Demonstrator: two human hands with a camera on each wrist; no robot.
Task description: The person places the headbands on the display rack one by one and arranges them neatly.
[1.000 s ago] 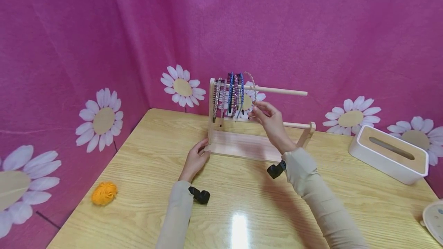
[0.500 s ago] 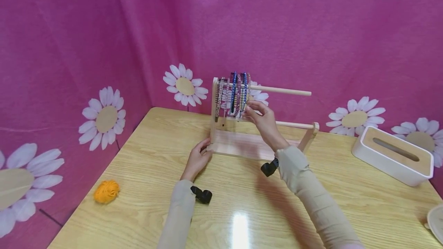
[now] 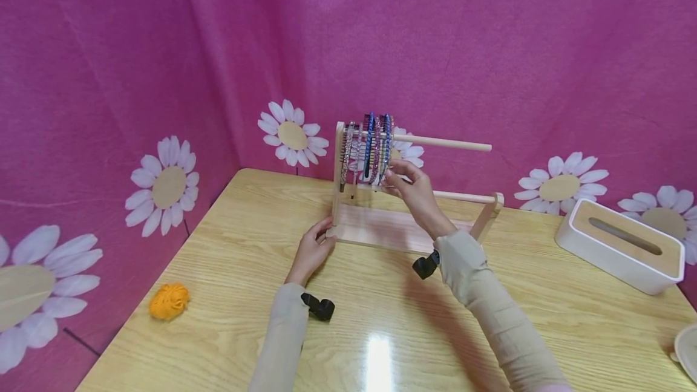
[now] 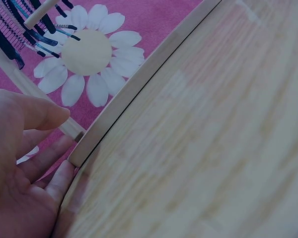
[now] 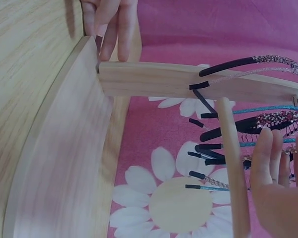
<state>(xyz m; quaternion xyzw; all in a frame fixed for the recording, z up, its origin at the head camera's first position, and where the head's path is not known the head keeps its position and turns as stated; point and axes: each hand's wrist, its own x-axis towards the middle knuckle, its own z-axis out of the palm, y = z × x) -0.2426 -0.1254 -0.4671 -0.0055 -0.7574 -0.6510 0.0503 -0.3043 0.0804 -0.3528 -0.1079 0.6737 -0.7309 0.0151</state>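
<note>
Headbands in blue, pink, silver and black (image 3: 372,150) hang close together at the left end of the top rod (image 3: 446,143) of a light wooden stand (image 3: 339,180). With its fingertips, my right hand (image 3: 416,193) holds the lower part of a thin beaded headband (image 3: 392,128), the rightmost in the row. Several black-tipped ends (image 5: 213,134) show beside these fingers in the right wrist view. Down at the stand's left front corner is my left hand (image 3: 310,251). Its little finger touches the base (image 4: 78,154), the other fingers extend by the upright, and the thumb stays apart.
A lower rod (image 3: 463,196) crosses the stand toward a short slanted support on the right. Orange yarn (image 3: 169,302) lies at the table's left. At the right stand a white tissue box (image 3: 618,250) with a wooden lid and part of a pale round object (image 3: 687,349). A pink flowered cloth hangs behind.
My right hand has moved left, bringing the beaded headband along the top rod against the others. My left hand stays at the base corner. The view has shifted slightly.
</note>
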